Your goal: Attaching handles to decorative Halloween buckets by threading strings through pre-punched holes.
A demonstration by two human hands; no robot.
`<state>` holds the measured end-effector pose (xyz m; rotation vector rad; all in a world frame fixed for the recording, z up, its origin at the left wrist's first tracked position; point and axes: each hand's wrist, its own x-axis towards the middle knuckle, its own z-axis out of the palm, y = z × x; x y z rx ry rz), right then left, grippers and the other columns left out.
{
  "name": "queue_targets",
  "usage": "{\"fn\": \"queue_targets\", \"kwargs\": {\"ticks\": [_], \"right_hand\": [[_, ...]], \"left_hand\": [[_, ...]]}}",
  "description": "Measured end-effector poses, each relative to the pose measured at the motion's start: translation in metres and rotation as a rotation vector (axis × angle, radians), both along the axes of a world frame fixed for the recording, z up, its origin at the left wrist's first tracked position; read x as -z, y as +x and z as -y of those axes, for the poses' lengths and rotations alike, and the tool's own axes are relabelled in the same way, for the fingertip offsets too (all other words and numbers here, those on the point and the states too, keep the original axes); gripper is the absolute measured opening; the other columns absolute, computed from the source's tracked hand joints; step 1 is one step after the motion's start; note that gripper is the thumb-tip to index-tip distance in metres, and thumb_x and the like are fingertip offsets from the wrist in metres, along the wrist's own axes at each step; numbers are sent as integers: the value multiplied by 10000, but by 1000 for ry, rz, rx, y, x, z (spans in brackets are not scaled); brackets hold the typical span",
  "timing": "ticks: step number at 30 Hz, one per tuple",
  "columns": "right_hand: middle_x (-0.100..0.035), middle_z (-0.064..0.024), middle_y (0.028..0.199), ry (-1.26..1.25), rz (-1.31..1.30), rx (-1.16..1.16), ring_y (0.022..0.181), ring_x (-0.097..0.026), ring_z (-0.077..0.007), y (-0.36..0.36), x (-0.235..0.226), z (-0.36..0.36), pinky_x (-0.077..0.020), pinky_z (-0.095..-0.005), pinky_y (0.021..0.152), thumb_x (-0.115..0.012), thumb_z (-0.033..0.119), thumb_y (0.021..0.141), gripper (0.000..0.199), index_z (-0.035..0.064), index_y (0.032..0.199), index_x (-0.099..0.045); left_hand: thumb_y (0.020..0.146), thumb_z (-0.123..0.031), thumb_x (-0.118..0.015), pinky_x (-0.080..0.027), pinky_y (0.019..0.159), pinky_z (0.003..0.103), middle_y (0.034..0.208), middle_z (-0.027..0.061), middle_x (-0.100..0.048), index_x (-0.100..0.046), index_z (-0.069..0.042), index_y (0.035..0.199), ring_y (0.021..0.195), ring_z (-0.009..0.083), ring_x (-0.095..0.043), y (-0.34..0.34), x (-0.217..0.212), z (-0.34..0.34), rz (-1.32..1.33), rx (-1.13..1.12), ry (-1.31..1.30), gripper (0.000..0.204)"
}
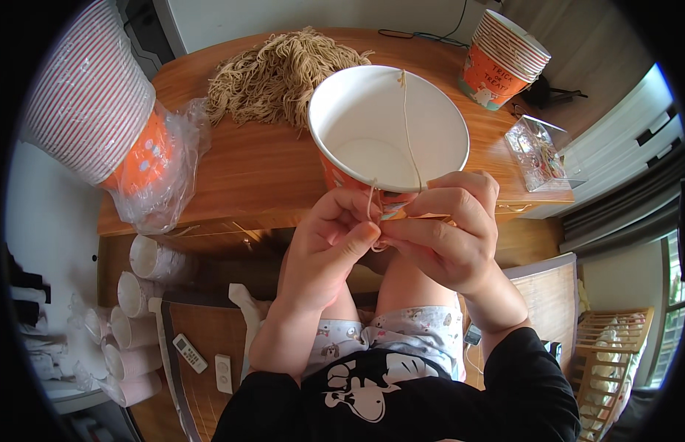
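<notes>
A large white-lined paper bucket (342, 110) with an orange printed outside stands on the near edge of the wooden table, its mouth tilted up toward me. A thin beige string (408, 129) is fastened at the far rim and crosses the opening to the near rim. Just below that near rim, my left hand (331, 247) pinches a small loop of the string between thumb and fingers. My right hand (449, 232) is closed beside it, fingertips meeting the same loop against the left thumb. The fingers partly hide the loop and any knot in it.
Behind the bucket lies a heap of beige strings (283, 77). Nested orange buckets (504, 62) stand at the far right, near a clear plastic box (541, 155). A plastic-wrapped bucket stack (99, 96) leans at the left. White buckets (132, 328) and a remote control (189, 352) lie lower left.
</notes>
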<state>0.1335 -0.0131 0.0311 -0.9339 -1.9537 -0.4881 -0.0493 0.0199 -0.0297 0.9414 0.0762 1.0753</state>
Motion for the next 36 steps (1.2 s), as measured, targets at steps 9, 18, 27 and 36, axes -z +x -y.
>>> {"fn": "queue_targets", "kwargs": {"ticks": [9, 18, 27, 36], "right_hand": [[-629, 88, 945, 34, 43, 13, 927, -569, -159, 0, 0, -4, -362, -333, 828, -851, 237, 636, 289, 242, 916, -781], [-638, 74, 954, -4, 121, -29, 973, -563, -176, -3, -13, -9, -356, -339, 861, -827, 239, 677, 249, 201, 905, -734], [-619, 59, 966, -28, 170, -76, 982, -555, -200, -5, -39, -21, -359, -355, 884, -791, 257, 699, 219, 198, 898, -720], [-618, 54, 995, -139, 225, -182, 991, -553, -203, -14, -50, -37, -360, -368, 894, -780, 246, 696, 232, 202, 917, -726]], "left_hand": [[1054, -50, -520, -553, 873, 275, 1101, 98, -656, -531, 36, 1166, 978, 130, -654, 8, -20, 11, -100, -301, 68, 142], [1045, 8, -490, -520, 800, 238, 1012, 77, -656, -527, 24, 1142, 896, 95, -625, 8, -28, 13, -256, -504, 154, 104], [990, 17, -601, -551, 788, 253, 961, 94, -678, -571, 50, 1130, 883, 113, -680, 5, -20, 11, -447, -713, 370, 147], [1003, 44, -564, -521, 794, 244, 957, 77, -648, -557, 46, 1124, 854, 103, -626, -1, -26, 11, -395, -592, 299, 121]]}}
